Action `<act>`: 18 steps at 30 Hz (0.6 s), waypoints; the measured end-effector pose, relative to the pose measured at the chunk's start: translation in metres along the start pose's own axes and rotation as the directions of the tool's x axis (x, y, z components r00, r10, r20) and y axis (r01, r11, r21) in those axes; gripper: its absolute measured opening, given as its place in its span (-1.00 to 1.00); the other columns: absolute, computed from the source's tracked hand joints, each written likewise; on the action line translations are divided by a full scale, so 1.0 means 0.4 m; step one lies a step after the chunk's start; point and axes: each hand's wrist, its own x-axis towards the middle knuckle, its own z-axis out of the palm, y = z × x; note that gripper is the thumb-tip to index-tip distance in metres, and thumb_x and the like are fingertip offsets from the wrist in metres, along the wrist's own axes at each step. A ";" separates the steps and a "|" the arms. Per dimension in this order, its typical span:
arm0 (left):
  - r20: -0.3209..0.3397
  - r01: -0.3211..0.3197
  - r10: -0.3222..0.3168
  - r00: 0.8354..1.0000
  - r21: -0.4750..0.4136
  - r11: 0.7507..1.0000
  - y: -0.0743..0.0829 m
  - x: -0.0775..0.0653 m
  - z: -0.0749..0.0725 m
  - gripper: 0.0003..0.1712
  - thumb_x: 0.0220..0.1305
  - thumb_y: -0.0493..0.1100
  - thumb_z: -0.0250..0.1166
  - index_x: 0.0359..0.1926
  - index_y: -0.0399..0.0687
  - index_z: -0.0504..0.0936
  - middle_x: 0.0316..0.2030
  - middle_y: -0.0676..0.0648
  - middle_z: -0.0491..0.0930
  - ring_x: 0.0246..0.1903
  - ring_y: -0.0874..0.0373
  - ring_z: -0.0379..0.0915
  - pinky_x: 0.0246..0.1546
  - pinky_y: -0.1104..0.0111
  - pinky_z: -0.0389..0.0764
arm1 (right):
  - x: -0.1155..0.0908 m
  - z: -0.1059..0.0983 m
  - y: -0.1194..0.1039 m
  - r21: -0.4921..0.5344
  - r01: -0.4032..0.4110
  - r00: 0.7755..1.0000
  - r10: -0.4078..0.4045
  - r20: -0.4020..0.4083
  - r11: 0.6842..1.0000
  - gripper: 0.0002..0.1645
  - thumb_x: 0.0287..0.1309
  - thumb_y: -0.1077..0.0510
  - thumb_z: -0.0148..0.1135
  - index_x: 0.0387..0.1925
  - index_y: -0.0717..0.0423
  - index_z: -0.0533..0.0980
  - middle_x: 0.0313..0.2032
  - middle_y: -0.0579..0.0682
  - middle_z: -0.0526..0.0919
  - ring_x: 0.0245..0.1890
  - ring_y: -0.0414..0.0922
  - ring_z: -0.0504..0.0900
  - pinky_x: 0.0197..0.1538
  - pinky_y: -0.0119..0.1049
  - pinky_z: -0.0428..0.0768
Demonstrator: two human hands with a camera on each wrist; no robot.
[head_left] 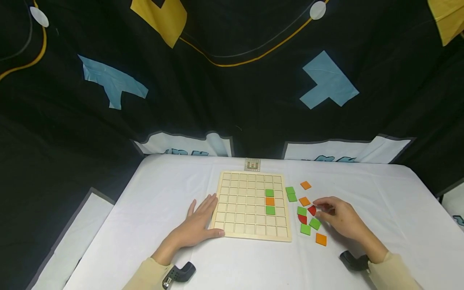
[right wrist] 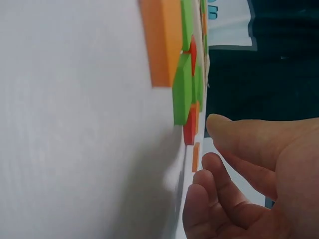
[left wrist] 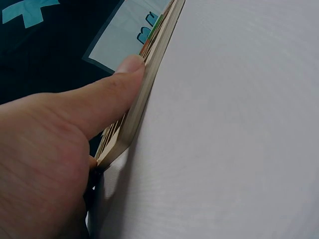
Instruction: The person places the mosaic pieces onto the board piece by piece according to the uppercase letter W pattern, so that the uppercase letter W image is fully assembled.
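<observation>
A wooden grid board lies on the white table. Green, orange and green square tiles fill three cells in one column towards its right side. My left hand rests along the board's left edge, fingers spread, its thumb over the near edge. At the loose pieces, my right hand hovers close over a red quarter-round piece. Its thumb and bent fingers stand apart with nothing between them in the right wrist view. A second red piece touches a green tile.
Several loose green and orange tiles lie right of the board, among them an orange tile nearest me and another orange tile farther back. Behind the board lies a small patterned card. A dark curtain hangs beyond the table.
</observation>
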 end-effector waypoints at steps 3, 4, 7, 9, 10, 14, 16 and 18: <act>0.002 0.002 -0.002 1.000 0.001 1.000 0.000 0.000 0.001 0.25 0.21 0.36 0.32 0.57 -0.30 -0.07 0.58 -0.20 -0.17 0.57 -0.08 -0.35 0.45 -0.15 -0.52 | 0.007 0.002 0.008 -0.016 0.011 1.000 -0.011 0.005 1.000 -0.61 0.12 0.28 0.45 0.02 0.21 0.64 -0.11 0.09 0.65 -0.21 -0.04 0.54 -0.11 -0.10 0.64; 0.003 0.004 -0.004 1.000 0.001 1.000 0.001 0.000 0.001 0.25 0.21 0.36 0.32 0.57 -0.30 -0.07 0.58 -0.20 -0.17 0.57 -0.07 -0.35 0.45 -0.15 -0.52 | 0.010 0.002 0.010 -0.021 0.011 1.000 -0.011 0.009 1.000 -0.61 0.12 0.28 0.45 0.03 0.21 0.65 -0.10 0.10 0.65 -0.21 -0.04 0.53 -0.11 -0.10 0.64; 0.005 0.006 -0.006 1.000 0.001 1.000 0.001 0.000 0.001 0.25 0.21 0.36 0.31 0.57 -0.31 -0.07 0.58 -0.20 -0.17 0.57 -0.07 -0.35 0.45 -0.14 -0.52 | 0.016 0.002 0.015 -0.029 0.011 1.000 -0.010 0.029 1.000 -0.60 0.14 0.26 0.44 0.04 0.18 0.65 -0.06 0.12 0.65 -0.18 -0.03 0.52 -0.09 -0.10 0.63; 0.006 0.005 -0.005 1.000 0.002 1.000 0.001 0.000 0.000 0.25 0.21 0.36 0.31 0.57 -0.31 -0.07 0.58 -0.20 -0.17 0.57 -0.07 -0.35 0.45 -0.14 -0.52 | 0.019 0.001 0.014 -0.028 0.009 0.999 -0.008 0.045 1.000 -0.60 0.14 0.25 0.44 0.05 0.17 0.66 -0.05 0.13 0.64 -0.17 -0.02 0.52 -0.08 -0.09 0.62; 0.006 0.005 -0.005 1.000 0.001 1.000 0.001 0.000 0.000 0.25 0.21 0.36 0.31 0.57 -0.30 -0.07 0.58 -0.20 -0.17 0.57 -0.07 -0.35 0.45 -0.14 -0.52 | 0.020 0.000 0.014 -0.027 0.009 0.999 -0.007 0.051 1.000 -0.60 0.14 0.24 0.44 0.05 0.16 0.66 -0.04 0.13 0.65 -0.17 -0.02 0.52 -0.07 -0.08 0.62; 0.005 0.006 -0.006 1.000 0.003 1.000 0.001 0.000 0.000 0.25 0.21 0.36 0.31 0.57 -0.30 -0.08 0.58 -0.20 -0.17 0.57 -0.08 -0.35 0.45 -0.14 -0.52 | 0.025 0.001 0.009 -0.029 0.012 0.997 -0.010 0.070 1.000 -0.59 0.14 0.23 0.45 0.05 0.19 0.66 -0.04 0.14 0.65 -0.17 -0.01 0.52 -0.07 -0.08 0.62; 0.005 0.007 -0.007 1.000 0.005 1.000 0.000 0.000 0.000 0.25 0.21 0.36 0.31 0.57 -0.29 -0.08 0.58 -0.20 -0.17 0.57 -0.07 -0.35 0.45 -0.14 -0.52 | 0.029 0.001 0.008 -0.035 0.009 0.997 -0.007 0.074 0.999 -0.59 0.13 0.22 0.45 0.04 0.20 0.66 -0.05 0.14 0.65 -0.18 -0.01 0.51 -0.09 -0.08 0.62; 0.005 0.006 -0.006 1.000 0.006 1.000 -0.001 0.000 0.000 0.25 0.22 0.36 0.31 0.57 -0.29 -0.08 0.58 -0.20 -0.17 0.57 -0.07 -0.35 0.45 -0.14 -0.52 | 0.030 0.002 0.007 -0.044 0.003 0.997 0.000 0.077 0.999 -0.61 0.13 0.21 0.45 0.02 0.21 0.67 -0.07 0.14 0.65 -0.19 -0.01 0.51 -0.11 -0.09 0.62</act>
